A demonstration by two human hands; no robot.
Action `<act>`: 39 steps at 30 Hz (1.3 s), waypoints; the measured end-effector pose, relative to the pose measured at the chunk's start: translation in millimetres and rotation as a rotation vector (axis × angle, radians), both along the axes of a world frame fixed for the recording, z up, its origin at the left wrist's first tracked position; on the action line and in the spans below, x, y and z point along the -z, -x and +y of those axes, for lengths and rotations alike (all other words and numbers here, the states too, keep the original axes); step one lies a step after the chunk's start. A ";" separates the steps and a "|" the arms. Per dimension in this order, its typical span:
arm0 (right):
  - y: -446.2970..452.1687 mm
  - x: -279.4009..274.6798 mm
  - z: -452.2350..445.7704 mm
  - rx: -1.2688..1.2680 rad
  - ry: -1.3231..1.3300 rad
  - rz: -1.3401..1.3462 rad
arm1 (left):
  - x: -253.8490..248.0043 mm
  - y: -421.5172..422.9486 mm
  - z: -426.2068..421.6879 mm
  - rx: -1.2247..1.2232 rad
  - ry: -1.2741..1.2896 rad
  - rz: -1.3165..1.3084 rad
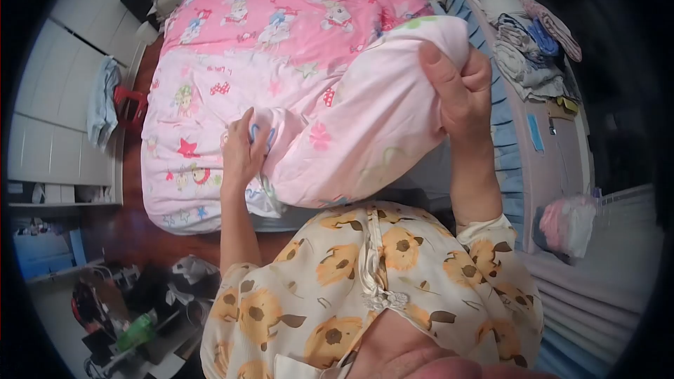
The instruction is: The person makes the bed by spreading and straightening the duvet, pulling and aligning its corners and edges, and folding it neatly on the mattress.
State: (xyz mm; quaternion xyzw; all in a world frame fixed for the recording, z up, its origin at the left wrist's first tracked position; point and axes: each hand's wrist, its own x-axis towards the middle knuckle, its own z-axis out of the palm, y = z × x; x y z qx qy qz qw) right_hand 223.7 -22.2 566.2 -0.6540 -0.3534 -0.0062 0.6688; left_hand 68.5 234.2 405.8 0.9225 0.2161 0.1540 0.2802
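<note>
A pink and pale-pink quilt (232, 91) printed with cartoon figures, stars and flowers is spread over the bed. Its near right part is lifted towards my body in a raised fold (372, 119). My right hand (460, 84) grips the edge of that fold, thumb on top and fingers curled round the cloth. Lower and to the left, my left hand (244, 149) has bunched quilt fabric between its thumb and fingers. Some of its fingertips are hard to make out against the folds.
Folded clothes (530, 49) are piled on a ledge right of the bed. A red stool (131, 105) stands by white cabinets (53, 91) on the left. Assorted items, including a green package (137, 332), crowd the lower left. A pink and white bag (569, 226) is at the right.
</note>
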 end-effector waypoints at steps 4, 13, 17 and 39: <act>2.6 -14.5 35.9 -0.258 -0.173 0.121 | -36.5 -2.5 -46.5 0.490 1.046 -0.647; -60.0 36.2 107.0 -0.812 -0.072 -0.303 | 19.5 -9.0 5.6 -0.146 1.269 -0.637; -248.4 138.0 56.7 -0.428 0.151 0.411 | 37.1 22.0 15.6 -0.428 1.200 -0.561; -543.9 450.0 122.6 0.075 0.148 0.851 | 98.9 -41.0 -119.6 -1.044 1.244 -0.210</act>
